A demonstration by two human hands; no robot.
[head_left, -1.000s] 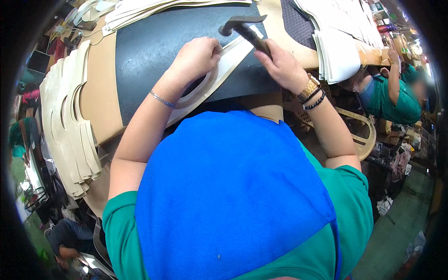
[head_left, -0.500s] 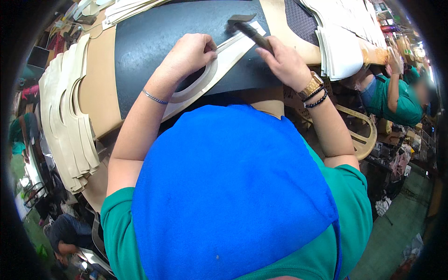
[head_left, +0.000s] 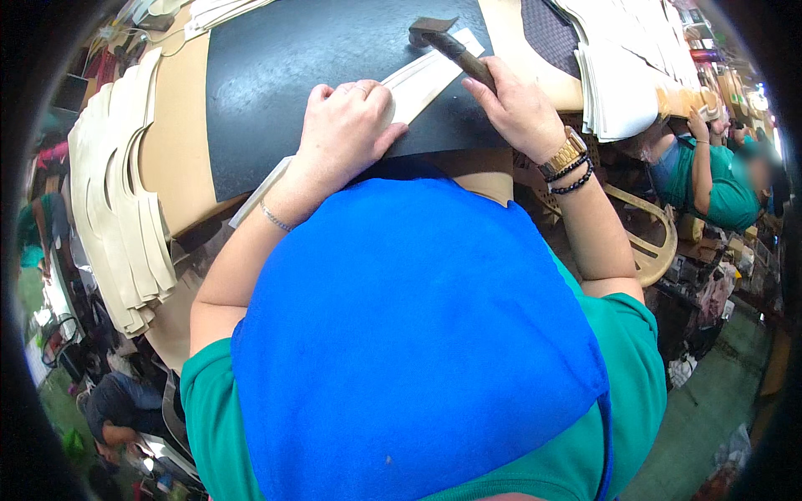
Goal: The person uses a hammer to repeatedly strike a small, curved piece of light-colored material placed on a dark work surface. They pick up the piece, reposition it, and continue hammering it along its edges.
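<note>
A long cream-white cut piece (head_left: 424, 81), looking like leather or sheet material, slants across a black mat (head_left: 276, 83) on the table. My left hand (head_left: 347, 125) is closed over its near part, thumb along the edge and knuckles up; the covered stretch is hidden. Another end of the pale material shows beside my left forearm, past the mat's near edge. In my right hand (head_left: 525, 110) is a hammer (head_left: 458, 55), gripped by its dark handle. Its head is over the mat, close to the far end of the cream piece.
Layered cream cut pieces (head_left: 117, 209) hang over the table's left side. A stack of white sheets (head_left: 614, 96) lies at the right. Below it stands a beige plastic chair (head_left: 664, 242). A person in green (head_left: 718, 184) works at far right; another person (head_left: 125, 409) is at lower left.
My left hand has shifted from pinching the piece's far edge to covering it, back of the hand up. The curved part has swung nearer to me. The hammer stays raised in my right hand.
</note>
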